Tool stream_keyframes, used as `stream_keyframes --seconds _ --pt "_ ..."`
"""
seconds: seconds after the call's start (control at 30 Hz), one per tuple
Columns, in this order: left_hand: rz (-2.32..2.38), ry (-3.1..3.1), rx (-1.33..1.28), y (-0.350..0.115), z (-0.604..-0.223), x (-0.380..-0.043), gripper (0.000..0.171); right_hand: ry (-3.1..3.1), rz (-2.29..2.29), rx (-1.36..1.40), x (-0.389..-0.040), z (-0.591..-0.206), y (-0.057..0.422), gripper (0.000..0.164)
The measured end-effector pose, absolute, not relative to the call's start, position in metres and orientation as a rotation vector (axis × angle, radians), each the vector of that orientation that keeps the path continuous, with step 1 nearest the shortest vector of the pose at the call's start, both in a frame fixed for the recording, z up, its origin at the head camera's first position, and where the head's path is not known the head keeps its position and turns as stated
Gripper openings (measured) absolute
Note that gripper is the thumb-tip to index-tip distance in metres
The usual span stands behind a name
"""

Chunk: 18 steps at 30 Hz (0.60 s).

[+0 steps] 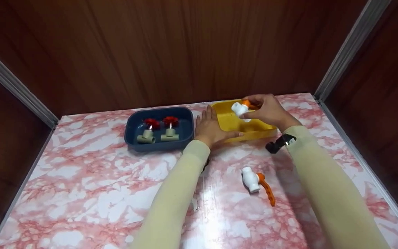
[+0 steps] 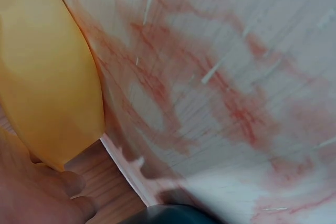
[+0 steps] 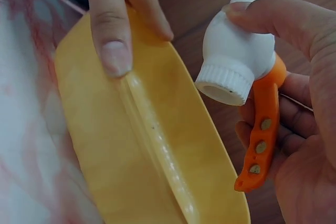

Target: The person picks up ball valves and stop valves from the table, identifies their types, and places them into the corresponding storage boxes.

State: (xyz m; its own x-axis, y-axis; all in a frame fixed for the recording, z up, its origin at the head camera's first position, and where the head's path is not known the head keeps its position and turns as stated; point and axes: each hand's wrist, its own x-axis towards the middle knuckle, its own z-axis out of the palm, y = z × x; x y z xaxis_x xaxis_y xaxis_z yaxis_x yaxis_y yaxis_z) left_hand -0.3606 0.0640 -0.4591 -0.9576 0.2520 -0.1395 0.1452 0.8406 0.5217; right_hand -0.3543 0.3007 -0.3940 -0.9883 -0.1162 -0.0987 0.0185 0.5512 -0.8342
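Observation:
My right hand (image 1: pixel 268 110) holds a white ball valve (image 1: pixel 239 109) with an orange lever above the yellow tray (image 1: pixel 227 122). In the right wrist view the thumb lies across the valve's white body (image 3: pixel 233 48), and the fingers are behind its orange lever (image 3: pixel 262 135). My left hand (image 1: pixel 208 129) rests at the tray's front left corner, fingers straight along its left side and thumb on the front rim. On the table nearer to me lies a second white ball valve (image 1: pixel 250 180), its orange lever pointing toward me.
Left of the yellow tray stands a dark blue tray (image 1: pixel 159 147) with two beige valves inside, a left one (image 1: pixel 146 137) and a right one (image 1: pixel 170 135), both with red handwheels. Brown wood-grain panels (image 1: pixel 185 52) enclose the pink-and-white marbled table (image 1: pixel 92 193) at the back and sides.

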Motion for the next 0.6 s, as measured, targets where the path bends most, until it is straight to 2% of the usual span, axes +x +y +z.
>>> stream_keyframes --seconds 0.33,0.6 --pt "0.783 2.844 0.302 0.062 -0.456 -0.351 0.142 2.615 -1.456 -0.086 -0.36 -0.408 0.289 0.065" --pt "0.727 2.842 0.325 0.065 -0.457 -0.356 0.143 2.657 -1.401 -0.156 -0.363 -0.418 0.281 0.07"
